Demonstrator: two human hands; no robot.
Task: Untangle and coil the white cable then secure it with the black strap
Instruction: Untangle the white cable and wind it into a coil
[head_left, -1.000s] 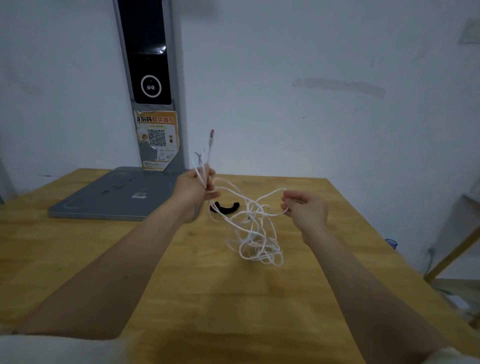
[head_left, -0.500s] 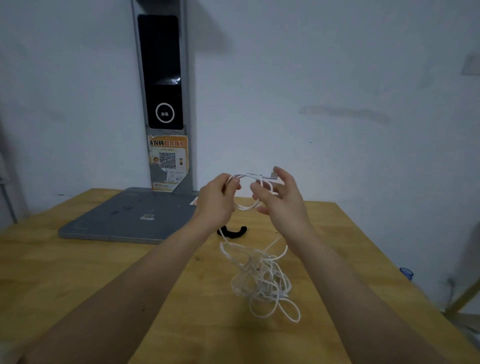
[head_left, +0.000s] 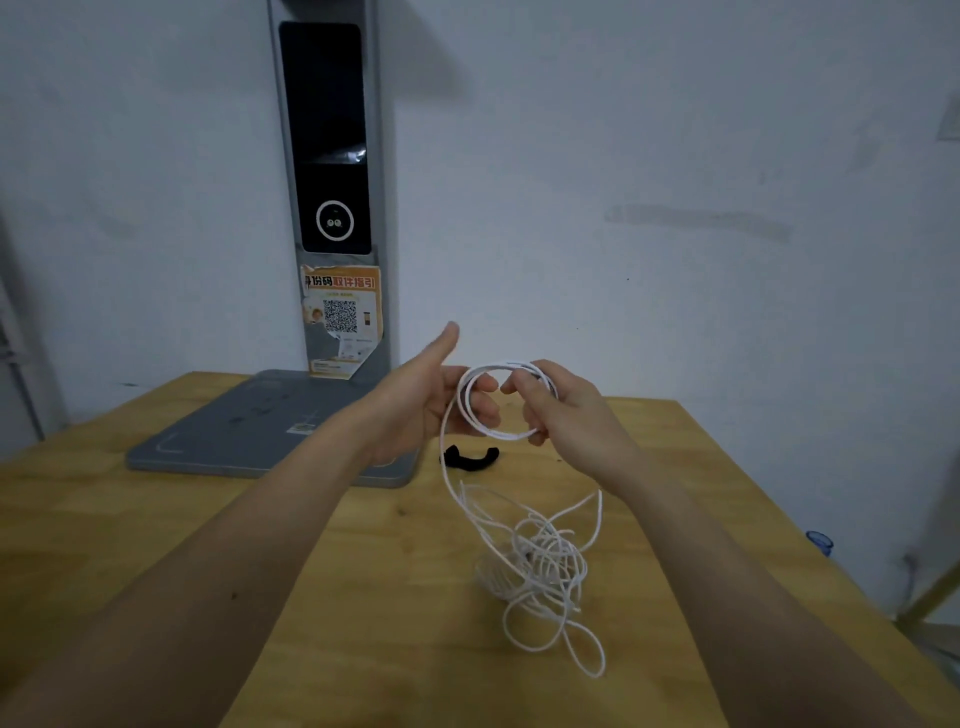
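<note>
- Before us, a wooden table (head_left: 156, 545) against a white wall.
- Our left hand (head_left: 431, 410), thumb raised, and right hand (head_left: 561, 405) apparently pinch a white cable (head_left: 540, 566) loop; the tangle hangs below.
- The black strap (head_left: 470, 459) lies beneath our hands.

1. The left hand (head_left: 434, 402) is raised above the table (head_left: 156, 530), thumb up, its fingers inside a small loop of the white cable (head_left: 540, 566)
2. The right hand (head_left: 563, 410) pinches that loop's right side
3. The rest of the cable hangs into a tangled heap near the table's right edge
4. The black strap (head_left: 470, 458) lies curled near the far edge, just beside the grey base (head_left: 244, 431) of a kiosk (head_left: 332, 156)
</note>
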